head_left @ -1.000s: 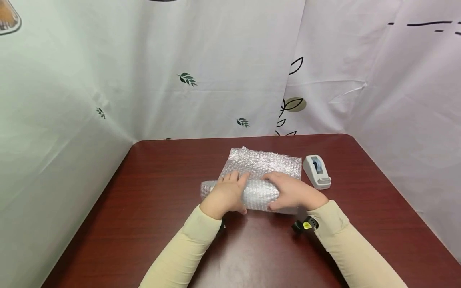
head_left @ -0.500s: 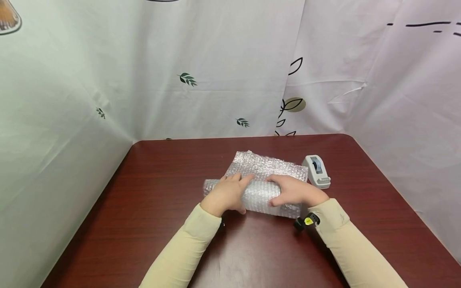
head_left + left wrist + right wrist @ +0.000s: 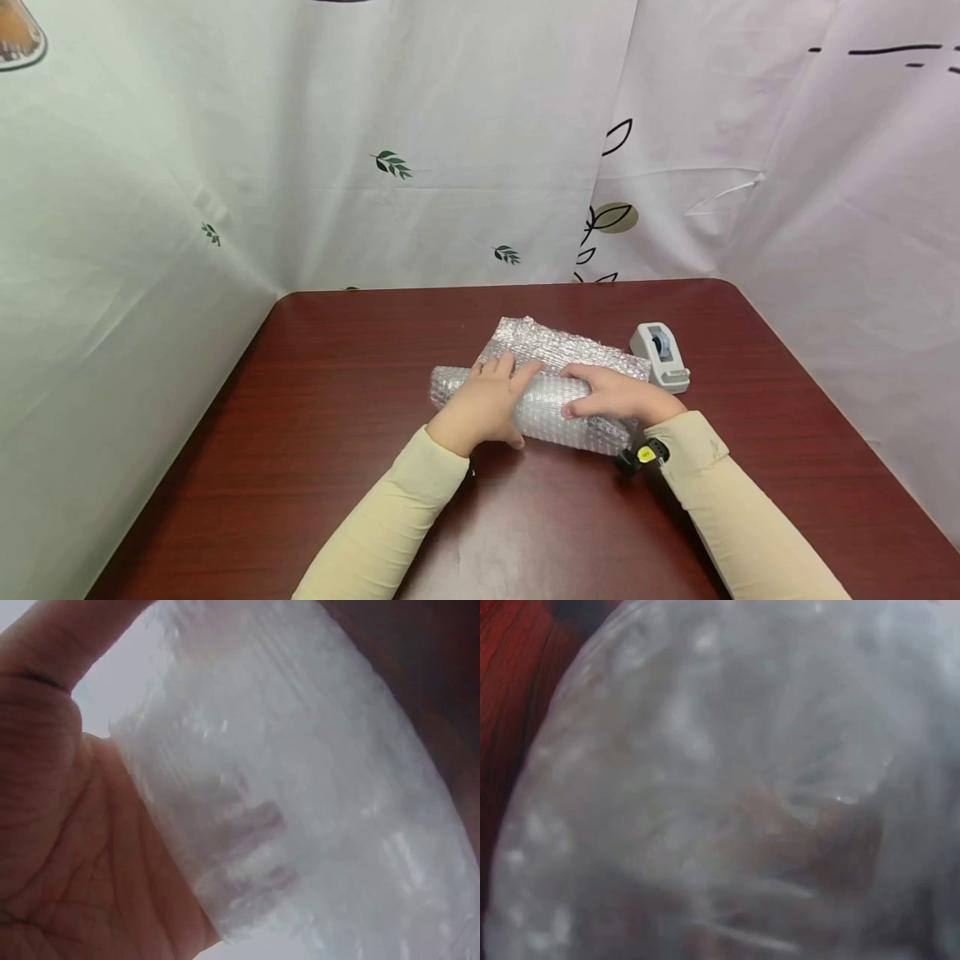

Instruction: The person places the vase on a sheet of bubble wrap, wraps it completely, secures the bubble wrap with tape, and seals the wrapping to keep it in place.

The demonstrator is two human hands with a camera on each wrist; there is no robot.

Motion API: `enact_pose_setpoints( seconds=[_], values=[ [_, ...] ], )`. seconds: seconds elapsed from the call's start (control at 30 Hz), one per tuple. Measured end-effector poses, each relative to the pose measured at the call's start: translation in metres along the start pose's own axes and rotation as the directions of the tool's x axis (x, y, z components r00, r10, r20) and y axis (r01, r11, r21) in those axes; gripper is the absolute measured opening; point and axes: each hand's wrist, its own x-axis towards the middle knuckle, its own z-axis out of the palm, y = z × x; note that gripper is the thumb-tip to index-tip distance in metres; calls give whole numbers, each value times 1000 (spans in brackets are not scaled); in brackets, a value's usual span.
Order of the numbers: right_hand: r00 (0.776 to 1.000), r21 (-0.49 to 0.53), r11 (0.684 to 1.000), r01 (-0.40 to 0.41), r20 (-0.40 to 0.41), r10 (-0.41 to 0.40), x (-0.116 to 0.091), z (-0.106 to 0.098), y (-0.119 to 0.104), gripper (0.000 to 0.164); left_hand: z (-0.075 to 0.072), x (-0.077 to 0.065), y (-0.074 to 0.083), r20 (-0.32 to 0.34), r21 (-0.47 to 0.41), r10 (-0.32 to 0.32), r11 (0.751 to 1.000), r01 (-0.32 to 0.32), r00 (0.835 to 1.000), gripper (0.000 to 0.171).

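Observation:
A partly rolled length of clear bubble wrap [image 3: 551, 417] lies crosswise on the table, its right end nearer the person. My left hand [image 3: 486, 408] holds the roll left of its middle, fingers over the top and thumb on the near side. Toward the right end, my right hand [image 3: 613, 395] grips it between thumb and fingers. Behind the roll spreads the flat part of the sheet [image 3: 562, 348]. In the left wrist view, the wrap [image 3: 322, 750] sits against the palm and thumb. The right wrist view is filled by the blurred end of the roll [image 3: 652, 720]; whatever is inside is hidden.
A white tape dispenser [image 3: 660, 358] stands right of the sheet, whose far right corner reaches its side. The dark red wooden table [image 3: 315, 400] is bordered by white printed cloth [image 3: 450, 125] at the back and both sides.
The roll and sheet have turned slightly, the right end coming nearer the person. Less flat sheet shows behind the roll, and its right corner has shifted to the dispenser. Both hands keep hold.

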Motion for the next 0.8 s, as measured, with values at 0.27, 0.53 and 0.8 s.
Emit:
enact_pose_setpoints(
  seconds=[0.27,0.53,0.8],
  values=[
    [998,75,995,-66,14,65,-3,-7,0,56,2,3,-1,-27,2,17,1000,-17,999,102],
    [995,-81,997,19,-98,-26,-10,-22,-5,59,1,6,-6,-26,-43,27,999,-28,999,93],
    [985,-175,983,58,-150,-84,-15,-27,-15,60,5,9,-14,-4,-95,11,995,-12,1000,93]
  ],
)
